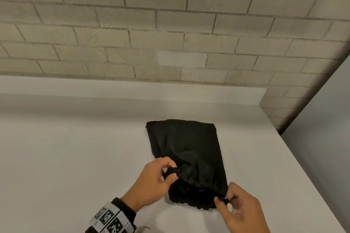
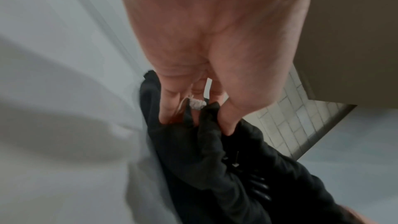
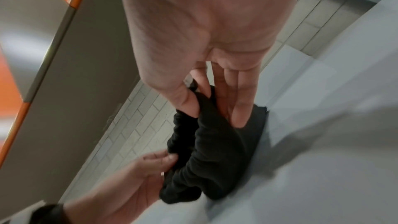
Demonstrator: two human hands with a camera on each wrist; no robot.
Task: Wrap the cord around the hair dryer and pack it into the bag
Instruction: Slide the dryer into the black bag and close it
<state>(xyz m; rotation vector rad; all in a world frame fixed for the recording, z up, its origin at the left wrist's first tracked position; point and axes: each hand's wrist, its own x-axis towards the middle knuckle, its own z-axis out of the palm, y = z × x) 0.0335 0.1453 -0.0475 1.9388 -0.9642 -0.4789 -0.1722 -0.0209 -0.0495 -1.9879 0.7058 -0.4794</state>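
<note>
A black cloth drawstring bag (image 1: 186,149) lies on the white counter (image 1: 66,147), its gathered mouth toward me. My left hand (image 1: 166,172) pinches the left end of the gathered mouth (image 2: 206,113). My right hand (image 1: 224,199) pinches the right end (image 3: 193,103) of the same hem. The mouth is bunched between both hands. In the left wrist view dark glossy shapes (image 2: 260,188) show inside the opening, likely the hair dryer; its cord is hidden. The bag bulges in its middle.
A pale brick wall (image 1: 170,34) rises behind the counter, with a low white backsplash (image 1: 132,89). The counter's right edge (image 1: 310,176) runs diagonally, with grey floor beyond. A grey and orange cabinet (image 3: 53,23) appears in the right wrist view.
</note>
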